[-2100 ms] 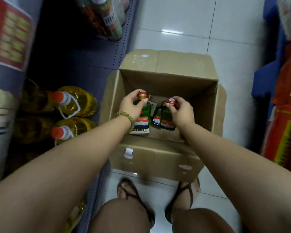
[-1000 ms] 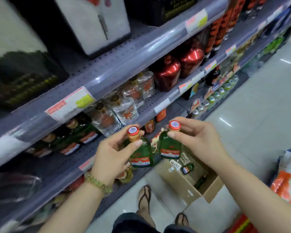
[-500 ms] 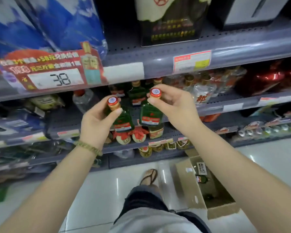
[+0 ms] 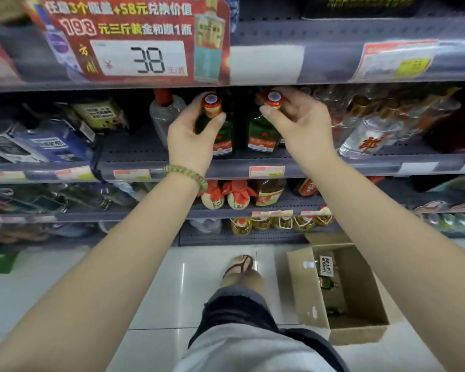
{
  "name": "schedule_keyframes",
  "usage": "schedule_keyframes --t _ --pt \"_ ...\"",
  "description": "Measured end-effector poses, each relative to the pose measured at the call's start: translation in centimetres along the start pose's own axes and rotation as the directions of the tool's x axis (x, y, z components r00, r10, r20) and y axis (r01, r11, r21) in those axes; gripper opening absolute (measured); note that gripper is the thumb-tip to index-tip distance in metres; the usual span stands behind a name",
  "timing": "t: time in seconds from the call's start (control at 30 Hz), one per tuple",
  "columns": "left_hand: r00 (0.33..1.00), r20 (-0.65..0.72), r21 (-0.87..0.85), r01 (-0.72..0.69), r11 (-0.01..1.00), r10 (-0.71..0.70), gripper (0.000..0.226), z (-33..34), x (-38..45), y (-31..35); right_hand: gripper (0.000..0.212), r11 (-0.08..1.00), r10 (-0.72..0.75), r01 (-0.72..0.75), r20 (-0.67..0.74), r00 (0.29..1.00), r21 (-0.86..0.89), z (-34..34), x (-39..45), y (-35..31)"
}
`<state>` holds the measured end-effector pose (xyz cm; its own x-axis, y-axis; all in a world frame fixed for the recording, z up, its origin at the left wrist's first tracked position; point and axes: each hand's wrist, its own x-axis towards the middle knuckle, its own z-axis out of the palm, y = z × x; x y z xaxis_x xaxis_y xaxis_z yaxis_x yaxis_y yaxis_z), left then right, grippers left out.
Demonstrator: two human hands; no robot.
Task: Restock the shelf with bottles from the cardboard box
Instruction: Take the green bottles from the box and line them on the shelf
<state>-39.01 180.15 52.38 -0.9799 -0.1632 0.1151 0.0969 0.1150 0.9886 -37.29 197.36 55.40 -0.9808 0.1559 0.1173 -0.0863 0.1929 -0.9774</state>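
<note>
My left hand (image 4: 192, 135) grips the neck of a small green bottle (image 4: 222, 135) with a red cap and red label. My right hand (image 4: 298, 122) pinches the capped neck of a second green bottle (image 4: 261, 132) of the same kind. Both bottles stand upright at the front of the grey shelf (image 4: 172, 167), side by side; whether their bases touch it I cannot tell. The open cardboard box (image 4: 309, 299) sits on the floor at lower right, with at least one green bottle (image 4: 326, 281) lying inside.
A red price sign reading 38 (image 4: 134, 38) hangs from the shelf above. A clear bottle with a red cap (image 4: 164, 114) stands left of my hands, clear glass bottles (image 4: 373, 130) to the right. Lower shelves hold jars and yellow oil bottles (image 4: 269, 222). My sandalled foot (image 4: 239, 264) is beside the box.
I lifted two green bottles out of the box, stood up and turned to the shelving. In the last half second both hands moved forward and brought the bottles onto the shelf under the price sign.
</note>
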Motion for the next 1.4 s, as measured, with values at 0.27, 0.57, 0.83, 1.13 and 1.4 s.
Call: schedule_keyframes --t 0.27,0.57,0.83,1.13,1.4 --pt "1.0 0.018 0.051 -0.013 0.999 0.012 0.047 1.6 0.1 -0.3 0.044 0.993 0.002 -0.002 -0.002 1.0 -0.119 0.0 0.0 1.5" --pt "0.998 0.058 0.097 -0.035 0.995 0.029 0.049 1.7 0.4 -0.4 0.045 0.981 -0.039 0.034 -0.025 0.999 -0.191 0.5 -0.1 1.3" --pt "0.998 -0.018 0.071 -0.056 0.996 0.058 0.048 2.4 1.2 -0.5 0.041 0.978 -0.074 0.055 -0.088 0.993 -0.199 0.9 -0.1 1.4" --pt "0.994 -0.007 0.116 -0.106 0.988 0.107 0.051 2.9 1.7 -1.1 0.038 0.973 -0.105 0.07 -0.152 0.983 -0.222 1.2 -0.1 1.9" --pt "0.967 -0.027 0.233 -0.24 0.943 0.253 0.043 2.8 0.5 1.0 0.041 0.976 -0.116 0.068 -0.234 0.965 -0.205 1.4 -1.1 1.3"
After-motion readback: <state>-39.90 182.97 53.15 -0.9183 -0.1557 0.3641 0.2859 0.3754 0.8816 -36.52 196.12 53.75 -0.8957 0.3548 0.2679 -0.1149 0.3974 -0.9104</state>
